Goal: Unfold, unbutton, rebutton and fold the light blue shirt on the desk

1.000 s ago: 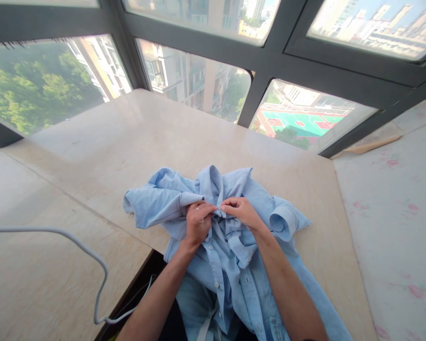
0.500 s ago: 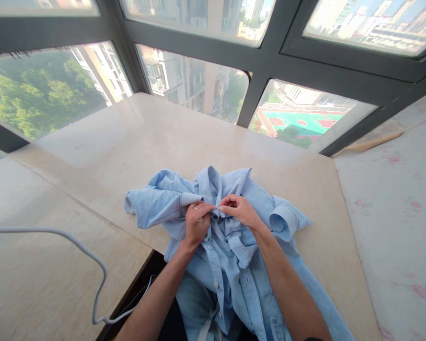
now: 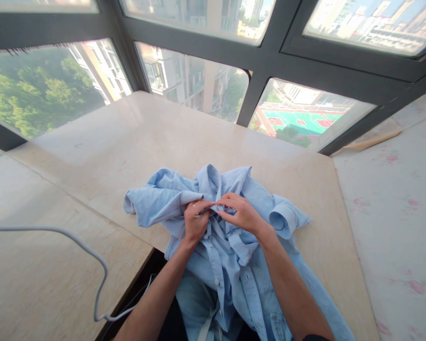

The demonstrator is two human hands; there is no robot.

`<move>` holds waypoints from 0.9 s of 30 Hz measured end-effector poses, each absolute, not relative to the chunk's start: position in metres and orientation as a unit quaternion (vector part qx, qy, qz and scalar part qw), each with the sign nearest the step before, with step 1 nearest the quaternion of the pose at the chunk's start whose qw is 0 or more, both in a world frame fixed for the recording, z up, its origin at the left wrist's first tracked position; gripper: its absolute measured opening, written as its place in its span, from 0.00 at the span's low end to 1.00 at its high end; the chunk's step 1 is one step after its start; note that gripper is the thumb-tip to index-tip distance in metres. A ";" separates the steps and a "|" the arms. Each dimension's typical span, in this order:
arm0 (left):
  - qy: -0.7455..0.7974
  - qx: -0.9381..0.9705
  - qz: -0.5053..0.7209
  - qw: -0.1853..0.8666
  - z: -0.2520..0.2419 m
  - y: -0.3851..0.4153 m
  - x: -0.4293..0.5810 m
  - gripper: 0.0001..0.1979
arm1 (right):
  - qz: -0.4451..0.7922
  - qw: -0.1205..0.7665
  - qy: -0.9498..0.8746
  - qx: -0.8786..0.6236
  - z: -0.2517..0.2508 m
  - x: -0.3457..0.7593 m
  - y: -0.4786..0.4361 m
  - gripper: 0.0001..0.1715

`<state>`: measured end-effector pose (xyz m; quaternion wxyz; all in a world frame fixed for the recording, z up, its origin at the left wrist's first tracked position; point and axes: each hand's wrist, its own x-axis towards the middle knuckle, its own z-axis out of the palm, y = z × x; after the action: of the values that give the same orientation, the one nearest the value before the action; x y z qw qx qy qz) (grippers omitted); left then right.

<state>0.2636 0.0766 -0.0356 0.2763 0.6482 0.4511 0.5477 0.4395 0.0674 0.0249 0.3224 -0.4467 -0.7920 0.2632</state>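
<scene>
In the head view, my left hand point(image 3: 196, 220) and right hand point(image 3: 242, 213) meet at the front of a light blue shirt point(image 3: 230, 265), just below its collar point(image 3: 213, 182). The fingers point(image 3: 230, 199) of both hands are curled closed, pinching the cloth of the button strip, and the fingertips of the two hands nearly touch. What sits between the fingertips, a button or a hole, is too small for me to make out. A thin ring point(image 3: 193, 205) shows on one left finger.

The shirt lies crumpled on the tabletop point(image 3: 145, 137), directly under the fingers. Its collar stands just beyond them, a bunched sleeve point(image 3: 156, 199) spreads to their left, and a rolled cuff point(image 3: 282, 219) sits just to their right. Nearer to me than the fingers, the shirt front with its white buttons point(image 3: 216, 282) hangs over the tabletop edge. The bottom of the frame cuts it off, and both my forearms with it.

A white cable point(image 3: 92, 255) curves well to the left of the fingers. One end leaves the frame and the other drops into the dark gap below the edge. Windows point(image 3: 195, 80) stand far beyond the fingers.
</scene>
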 end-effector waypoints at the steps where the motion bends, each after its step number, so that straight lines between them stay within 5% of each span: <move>1: 0.453 0.647 0.546 0.279 -0.035 0.077 0.264 0.15 | 0.269 0.323 -0.791 -0.444 0.025 0.440 0.068 0.17; 5: 0.463 0.643 0.538 0.287 -0.035 0.077 0.263 0.12 | 0.254 0.329 -0.792 -0.447 0.017 0.440 0.071 0.18; 12: 0.486 0.614 0.551 0.289 -0.038 0.077 0.262 0.05 | 0.242 0.324 -0.795 -0.451 -0.015 0.439 0.072 0.04; 27: 0.503 0.584 0.558 0.308 -0.042 0.076 0.261 0.09 | 0.378 0.583 -0.389 -0.605 -0.053 0.464 0.085 0.22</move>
<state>0.2608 0.0759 -0.0416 0.3084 0.5836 0.5028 0.5581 0.4643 0.0849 -0.0527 0.5830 -0.6046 -0.3894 0.3780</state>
